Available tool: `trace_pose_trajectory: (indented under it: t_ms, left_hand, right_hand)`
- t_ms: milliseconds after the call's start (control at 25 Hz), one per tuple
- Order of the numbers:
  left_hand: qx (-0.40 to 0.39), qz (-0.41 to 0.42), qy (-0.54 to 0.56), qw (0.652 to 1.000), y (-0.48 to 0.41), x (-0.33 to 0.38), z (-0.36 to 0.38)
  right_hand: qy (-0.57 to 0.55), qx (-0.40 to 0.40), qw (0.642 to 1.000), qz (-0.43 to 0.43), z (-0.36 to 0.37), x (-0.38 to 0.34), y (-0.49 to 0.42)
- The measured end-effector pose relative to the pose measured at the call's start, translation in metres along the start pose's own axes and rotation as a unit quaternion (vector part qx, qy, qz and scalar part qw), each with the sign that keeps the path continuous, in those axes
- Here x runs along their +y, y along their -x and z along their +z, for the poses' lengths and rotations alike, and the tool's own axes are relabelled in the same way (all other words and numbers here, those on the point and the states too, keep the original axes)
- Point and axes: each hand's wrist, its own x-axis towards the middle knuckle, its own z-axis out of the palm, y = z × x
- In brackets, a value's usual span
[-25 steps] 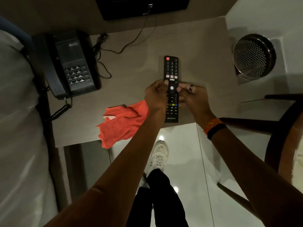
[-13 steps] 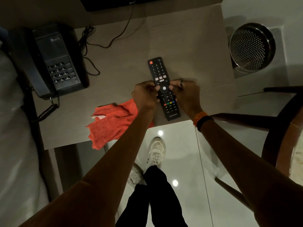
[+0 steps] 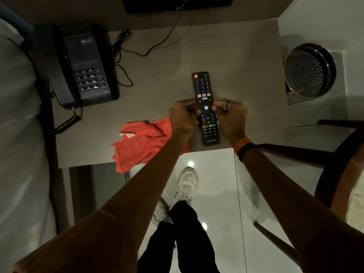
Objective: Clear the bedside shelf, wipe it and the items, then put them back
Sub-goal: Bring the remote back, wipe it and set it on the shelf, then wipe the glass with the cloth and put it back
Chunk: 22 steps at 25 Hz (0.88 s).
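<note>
A black TV remote [image 3: 202, 85] lies lengthwise on the grey bedside shelf [image 3: 167, 62], buttons up, near the front edge. My left hand [image 3: 182, 118] pinches its left side and my right hand [image 3: 230, 117], with a ring, pinches its right side at the middle. An orange cloth [image 3: 140, 143] lies crumpled on the shelf to the left of my left wrist, its corner hanging over the front edge. A black desk telephone [image 3: 78, 64] with a coiled cord sits at the shelf's back left.
A perforated metal bin [image 3: 309, 70] stands on the floor to the right of the shelf. A dark wooden chair [image 3: 338, 154] is at the right. The bed [image 3: 17, 134] runs along the left. Cables [image 3: 137, 50] trail across the shelf's back. My shoes [image 3: 185, 186] are on the glossy tiles below.
Both hands stay on the remote's sides. The remote has turned from slightly tilted back to nearly straight along the shelf. The cloth and telephone have not moved.
</note>
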Motion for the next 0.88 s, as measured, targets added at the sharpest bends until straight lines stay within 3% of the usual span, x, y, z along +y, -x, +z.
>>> trace_pose_trajectory:
  t_ms: [280, 440, 480, 560, 640, 760, 880]
  left_hand:
    - [0.006, 0.045, -0.058, 0.997, 0.006, 0.006, -0.003]
    - [0.051, 0.188, -0.181, 0.964, 0.030, 0.014, -0.036]
    - [0.075, 0.233, -0.221, 0.944, 0.041, 0.011, -0.050]
    - [0.099, 0.268, -0.318, 0.904, 0.060, -0.001, -0.082]
    - [0.075, 0.201, -0.381, 0.899, 0.067, -0.023, -0.115]
    - [-0.012, 0.149, -0.460, 0.875, 0.073, -0.055, -0.149]
    - [-0.007, 0.194, -0.479, 0.856, 0.074, -0.062, -0.152]
  right_hand:
    - [-0.034, -0.019, 0.999, 0.020, 0.001, 0.003, -0.005]
    - [0.067, 0.039, 0.991, -0.114, 0.003, -0.012, 0.021]
    - [0.079, 0.022, 0.981, -0.176, 0.009, -0.018, 0.033]
    - [0.110, -0.089, 0.951, -0.274, 0.027, -0.030, 0.058]
    - [0.189, -0.192, 0.902, -0.336, 0.046, -0.033, 0.078]
    - [0.327, -0.201, 0.830, -0.405, 0.068, -0.026, 0.089]
    - [0.368, -0.172, 0.807, -0.429, 0.077, -0.035, 0.083]
